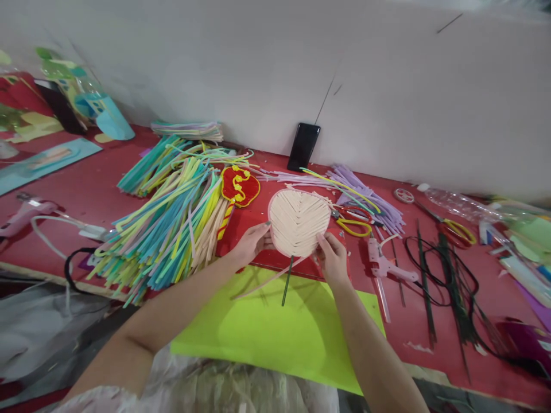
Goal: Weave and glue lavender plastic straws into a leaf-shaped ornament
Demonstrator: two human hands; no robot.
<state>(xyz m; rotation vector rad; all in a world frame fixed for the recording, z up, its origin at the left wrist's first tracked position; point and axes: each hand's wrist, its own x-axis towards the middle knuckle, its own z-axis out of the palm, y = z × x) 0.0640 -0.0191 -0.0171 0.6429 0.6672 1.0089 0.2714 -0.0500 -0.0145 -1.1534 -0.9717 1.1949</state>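
Note:
Both hands hold a cream, leaf-shaped woven piece (298, 219) with a pink edge above a red sheet (275, 259). My left hand (251, 244) grips its left rim with curled fingers. My right hand (332, 256) pinches its lower right rim. A thin dark stem (286, 282) and a loose pink strand (267, 282) hang from the bottom of the piece over a lime green sheet (275, 327).
A large pile of pastel strips (172, 221) lies left, with a red and yellow ornament (239, 188) beside it. Scissors (355, 222), a pink glue gun (383, 265), purple strips (365, 192), dark wires (447, 275) and a plastic bottle (456, 203) lie right. A phone (303, 146) leans on the wall.

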